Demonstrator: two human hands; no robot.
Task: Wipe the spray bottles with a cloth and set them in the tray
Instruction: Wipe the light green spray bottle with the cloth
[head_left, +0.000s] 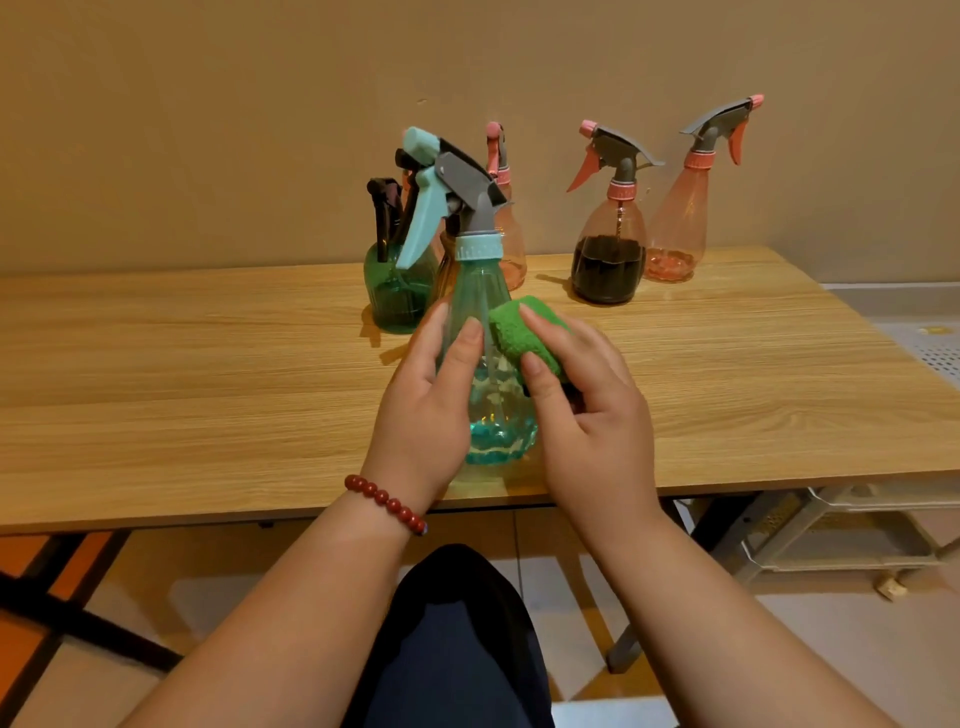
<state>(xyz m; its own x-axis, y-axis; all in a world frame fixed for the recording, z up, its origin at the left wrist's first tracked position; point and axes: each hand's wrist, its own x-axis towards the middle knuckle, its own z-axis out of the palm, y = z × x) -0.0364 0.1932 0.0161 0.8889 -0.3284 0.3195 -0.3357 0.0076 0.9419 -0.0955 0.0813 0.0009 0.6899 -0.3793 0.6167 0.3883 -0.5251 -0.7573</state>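
While left grip (427, 410) holds one teal bottle (475, 288), right grip (589, 415) pinches one cloth (524, 332)

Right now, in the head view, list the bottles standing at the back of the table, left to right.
Green bottle → middle pink bottle → dark-filled bottle → right pink bottle. The amber bottle behind the held bottle is left out; its place is unclear.

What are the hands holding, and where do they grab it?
The left hand grips the teal spray bottle round its body. The right hand pinches the green cloth between thumb and fingers, against the bottle.
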